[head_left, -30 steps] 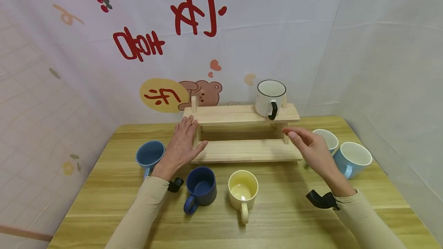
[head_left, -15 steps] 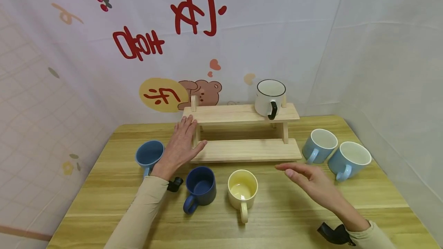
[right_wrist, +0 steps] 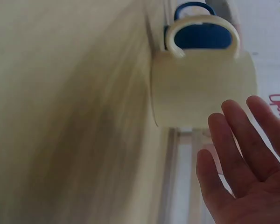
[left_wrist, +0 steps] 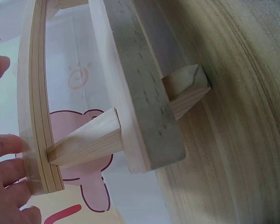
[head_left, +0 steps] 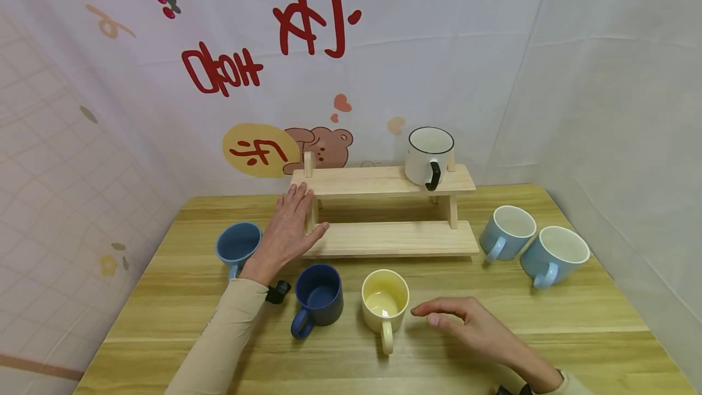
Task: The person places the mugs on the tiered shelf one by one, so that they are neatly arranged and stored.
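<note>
My left hand (head_left: 286, 230) rests with its fingertips on the left end of the two-tier wooden shelf (head_left: 362, 181). In the left wrist view its fingers (left_wrist: 9, 147) touch the edge of the upper board. My right hand (head_left: 474, 328) is just right of the yellow mug (head_left: 385, 300), holding nothing, with fingers fairly straight and apart from the mug. The yellow mug stands on the table, handle toward me. Left of it stands a dark blue mug (head_left: 319, 297). A white mug (head_left: 429, 154) with black rim and handle stands on the upper board's right end.
Two light blue mugs (head_left: 507, 233) stand together right of the shelf. A medium blue mug (head_left: 238, 244) stands left of my left hand, its handle partly behind the wrist. A printed white cloth (head_left: 417, 66) hangs behind the wooden table (head_left: 164, 334).
My right hand has moved from the shelf's right end, down and left toward me, to beside the yellow mug. The left hand and the mugs have stayed in place.
</note>
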Tool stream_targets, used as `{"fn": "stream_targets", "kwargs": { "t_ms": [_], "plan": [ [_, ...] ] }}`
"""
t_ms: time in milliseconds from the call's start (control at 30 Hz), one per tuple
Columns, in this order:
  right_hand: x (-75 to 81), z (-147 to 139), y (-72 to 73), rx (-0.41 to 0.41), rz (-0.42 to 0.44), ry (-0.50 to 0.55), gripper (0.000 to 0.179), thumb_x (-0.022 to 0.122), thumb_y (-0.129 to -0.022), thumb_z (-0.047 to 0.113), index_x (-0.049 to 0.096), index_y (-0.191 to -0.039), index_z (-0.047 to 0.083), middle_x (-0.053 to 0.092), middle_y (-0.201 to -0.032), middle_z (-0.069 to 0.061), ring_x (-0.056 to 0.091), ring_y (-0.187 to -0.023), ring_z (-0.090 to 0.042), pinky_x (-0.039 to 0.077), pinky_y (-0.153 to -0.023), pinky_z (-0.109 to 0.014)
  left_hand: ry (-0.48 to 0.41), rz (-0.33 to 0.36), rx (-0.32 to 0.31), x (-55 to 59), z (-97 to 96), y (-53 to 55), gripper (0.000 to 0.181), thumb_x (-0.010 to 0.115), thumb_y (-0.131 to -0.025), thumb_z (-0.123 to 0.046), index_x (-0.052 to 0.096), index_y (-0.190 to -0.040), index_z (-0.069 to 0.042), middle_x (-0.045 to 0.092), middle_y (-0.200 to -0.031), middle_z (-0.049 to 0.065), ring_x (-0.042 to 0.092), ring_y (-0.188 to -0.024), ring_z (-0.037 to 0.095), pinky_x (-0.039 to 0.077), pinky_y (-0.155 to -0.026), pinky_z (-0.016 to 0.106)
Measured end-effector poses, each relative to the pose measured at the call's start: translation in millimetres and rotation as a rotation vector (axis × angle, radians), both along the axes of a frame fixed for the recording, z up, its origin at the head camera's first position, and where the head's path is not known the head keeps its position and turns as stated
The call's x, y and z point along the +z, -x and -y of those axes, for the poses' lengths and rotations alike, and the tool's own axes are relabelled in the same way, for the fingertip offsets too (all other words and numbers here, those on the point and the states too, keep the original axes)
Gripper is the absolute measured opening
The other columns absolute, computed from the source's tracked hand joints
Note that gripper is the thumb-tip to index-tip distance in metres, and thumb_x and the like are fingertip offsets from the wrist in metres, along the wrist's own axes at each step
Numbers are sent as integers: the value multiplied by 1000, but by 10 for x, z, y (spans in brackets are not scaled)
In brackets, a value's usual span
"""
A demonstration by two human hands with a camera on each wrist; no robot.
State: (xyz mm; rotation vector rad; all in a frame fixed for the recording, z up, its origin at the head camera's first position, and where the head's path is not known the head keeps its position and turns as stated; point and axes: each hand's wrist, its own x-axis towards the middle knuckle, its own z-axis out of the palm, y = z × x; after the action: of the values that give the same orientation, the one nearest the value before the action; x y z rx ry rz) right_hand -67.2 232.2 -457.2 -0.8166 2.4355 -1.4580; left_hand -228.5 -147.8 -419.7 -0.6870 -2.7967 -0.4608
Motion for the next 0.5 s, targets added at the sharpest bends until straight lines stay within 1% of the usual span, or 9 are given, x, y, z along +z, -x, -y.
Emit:
{"fn": "stream_targets", "kwargs": {
  "t_ms": [133, 233, 500],
  "plan": [
    [-71, 68, -1, 63, 32, 30, 27, 54, -108, 10, 75, -124, 14, 75, -121, -1, 67, -116, -12, 53, -96, -27, 1, -4, 3, 7, 4, -13, 83, 62, -99, -50, 38, -157, 5, 27, -167, 24, 17, -156, 41, 17, -124, 60],
    [-121, 128, 2, 103, 52, 46, 26, 55, -108, 10, 76, -123, 13, 76, -120, -1, 68, -114, -10, 53, -95, -26, -2, -5, 4, 8, 10, -18, 83, 62, -99, -50, 38, -157, 4, 27, -166, 23, 18, -156, 41, 17, -124, 60],
    [-189, 308, 11, 214, 190, 90, 25, 55, -109, 14, 74, -124, 13, 74, -120, 2, 64, -113, -8, 51, -94, -23, -1, 5, 2, 0, 11, -4, 83, 61, -100, -51, 37, -157, 4, 27, -167, 22, 16, -157, 40, 13, -125, 58]
  ]
}}
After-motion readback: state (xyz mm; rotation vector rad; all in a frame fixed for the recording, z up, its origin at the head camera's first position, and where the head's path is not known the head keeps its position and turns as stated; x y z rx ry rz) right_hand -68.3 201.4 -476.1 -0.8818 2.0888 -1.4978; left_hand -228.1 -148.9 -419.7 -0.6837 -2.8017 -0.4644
